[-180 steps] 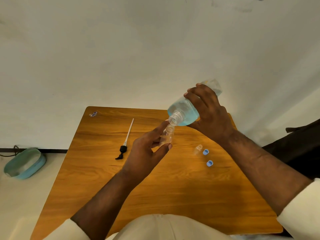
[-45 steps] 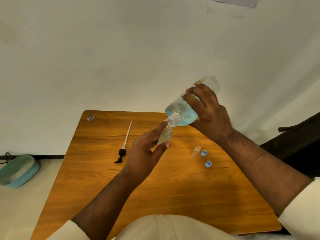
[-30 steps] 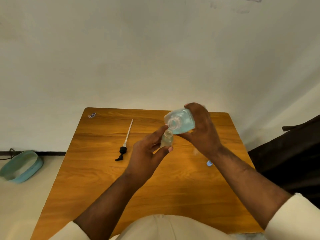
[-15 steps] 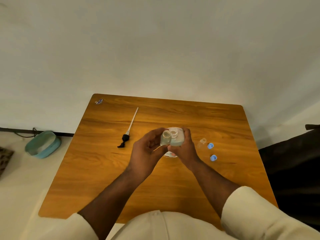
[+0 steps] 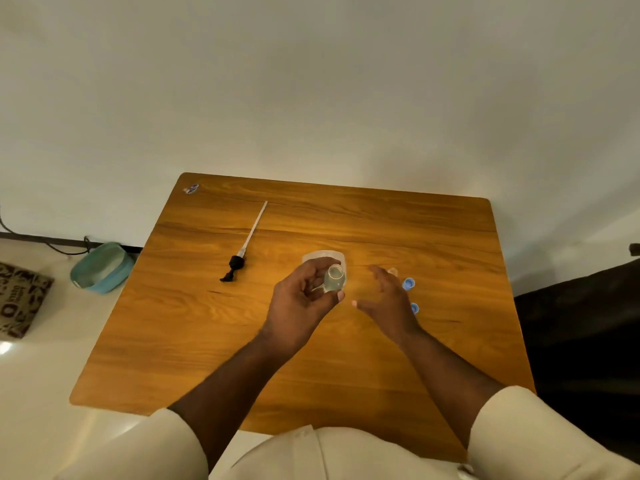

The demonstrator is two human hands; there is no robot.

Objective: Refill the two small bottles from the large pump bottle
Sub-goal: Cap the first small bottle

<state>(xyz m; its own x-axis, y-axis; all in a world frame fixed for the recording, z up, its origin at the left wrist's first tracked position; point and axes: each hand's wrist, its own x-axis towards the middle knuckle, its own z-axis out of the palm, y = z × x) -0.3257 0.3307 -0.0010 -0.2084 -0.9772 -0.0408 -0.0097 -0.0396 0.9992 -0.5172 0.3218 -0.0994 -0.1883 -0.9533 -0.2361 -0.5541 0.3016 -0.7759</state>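
Note:
My left hand (image 5: 299,299) holds a small clear bottle (image 5: 334,278) with pale liquid in it, uncapped, above the wooden table (image 5: 214,341). The large bottle (image 5: 323,255) stands upright on the table just behind that hand, mostly hidden by it. My right hand (image 5: 386,301) hovers open to the right, fingers spread, holding nothing. A second small clear bottle (image 5: 393,271) peeks out behind its fingertips. Two blue caps (image 5: 408,283) (image 5: 414,308) lie beside that hand. The black pump head with its long white tube (image 5: 244,247) lies on the table's left part.
A small sticker or wrapper (image 5: 191,189) sits at the table's far left corner. On the floor to the left are a teal basin (image 5: 102,267) and a patterned mat (image 5: 20,299). A dark chair or fabric (image 5: 581,323) is at the right.
The large bottle was tilted over the small bottle, pouring; my right hand set it upright on the table and let go. My left hand keeps the small bottle, now with liquid in it.

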